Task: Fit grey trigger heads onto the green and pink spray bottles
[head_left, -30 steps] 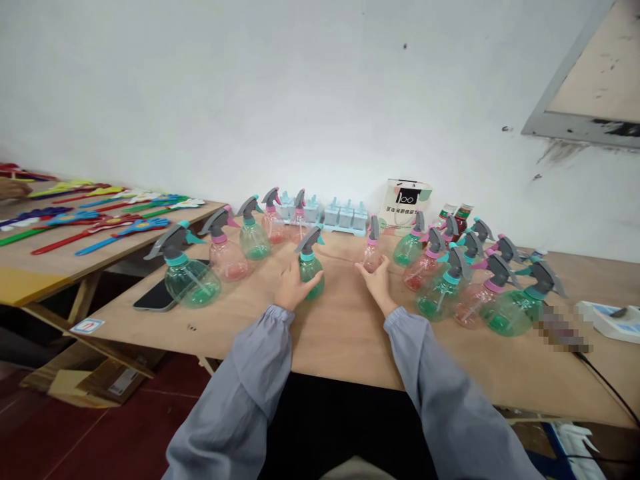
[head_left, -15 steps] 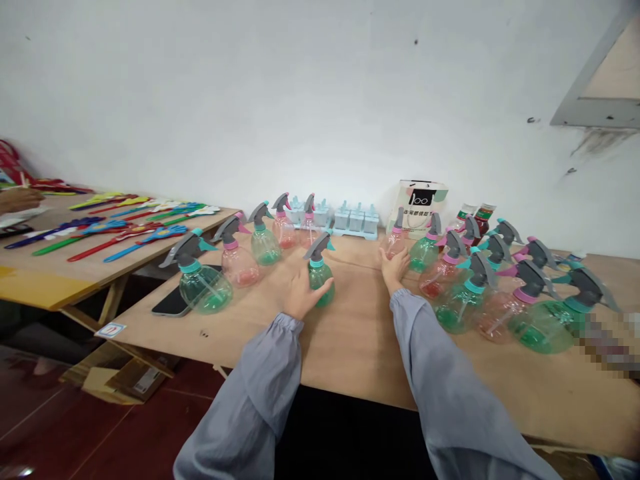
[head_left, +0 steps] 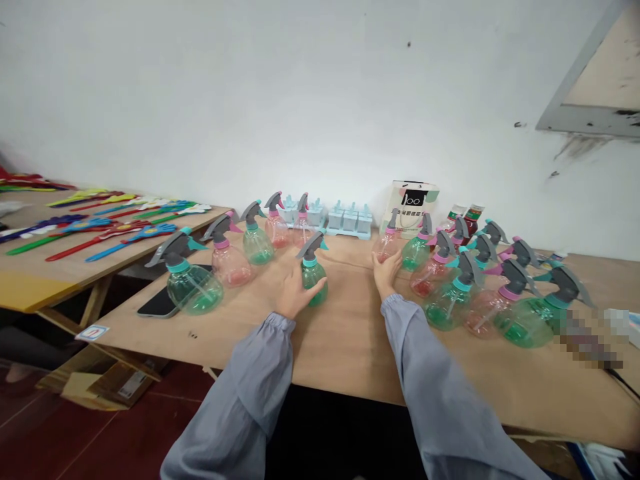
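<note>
Left hand (head_left: 295,293) part-closed around a green spray bottle (head_left: 315,285), thumb across its front, fingers mostly hidden behind. Right hand (head_left: 386,272) curved around the lower body of a pink spray bottle (head_left: 386,248), thumb on its left side, fingers on its right. How hard either hand squeezes, can't tell.

Green one upright on the table (head_left: 345,340), mid-table; pink one farther back, upright, whether its base touches the table I can't tell. Gap of bare table between them. Bunch of pink and green bottles (head_left: 453,303) just right of my right hand. Row of five bottles (head_left: 233,265) on my left, phone (head_left: 159,304) behind the nearest. Pale blue molds (head_left: 350,221) by the wall, printed carton (head_left: 400,212) right of them.
</note>
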`<state>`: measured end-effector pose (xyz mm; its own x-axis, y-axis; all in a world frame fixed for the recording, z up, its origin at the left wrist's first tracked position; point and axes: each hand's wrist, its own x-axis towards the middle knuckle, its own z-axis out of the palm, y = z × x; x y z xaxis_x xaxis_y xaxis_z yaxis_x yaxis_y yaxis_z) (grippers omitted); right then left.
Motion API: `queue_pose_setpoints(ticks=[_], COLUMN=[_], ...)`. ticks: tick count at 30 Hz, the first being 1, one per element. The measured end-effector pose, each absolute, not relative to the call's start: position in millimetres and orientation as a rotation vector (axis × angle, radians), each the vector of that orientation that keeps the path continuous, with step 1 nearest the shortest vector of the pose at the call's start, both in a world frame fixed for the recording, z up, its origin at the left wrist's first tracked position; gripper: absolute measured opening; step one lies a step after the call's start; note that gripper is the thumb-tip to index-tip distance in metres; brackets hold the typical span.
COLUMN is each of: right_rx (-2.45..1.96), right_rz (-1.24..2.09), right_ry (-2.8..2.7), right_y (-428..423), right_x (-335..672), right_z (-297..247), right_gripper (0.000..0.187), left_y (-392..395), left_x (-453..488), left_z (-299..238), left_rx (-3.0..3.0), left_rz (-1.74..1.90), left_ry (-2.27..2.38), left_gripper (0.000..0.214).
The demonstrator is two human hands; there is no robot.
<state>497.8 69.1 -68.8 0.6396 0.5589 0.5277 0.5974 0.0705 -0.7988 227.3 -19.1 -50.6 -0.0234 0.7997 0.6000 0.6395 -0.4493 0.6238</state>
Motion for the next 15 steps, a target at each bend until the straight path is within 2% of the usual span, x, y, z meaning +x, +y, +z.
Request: queue_pose_setpoints(ticks=[5,7,9,11,15], right_rx=[-1.256,-1.072,-0.960,-0.941,-0.998], right_rz=[-0.030,0.083,0.200,0.267,0.290], right_ry=[-1.184,-1.369,-1.492,-1.496,-1.389], right_y=[24.0,2.7,-15.4,-28.0,-39.9], right_x=[463.9,443.4,425.2,414.0,418.4], right_z=[-68.7,-66.1,-60.5,-52.3,-33.9], right_gripper=[0.070,0.073,0.087,0.093,0.076], left_y=[-21.5,-26.6,-34.7,-42.6,-33.5], left_x=[229.0,235.3,244.9,254.4,256.9], left_z=[-50.6,-51.4,-52.9,-54.0,-46.0], left_rx=[2.129,2.182,2.250,2.334,2.472], left_rz=[1.378,1.313,1.279,1.221,1.169], left_ry=[1.404,1.313,1.239,1.181,1.076], left_gripper=[0.074,0.066,0.058,0.051,0.047])
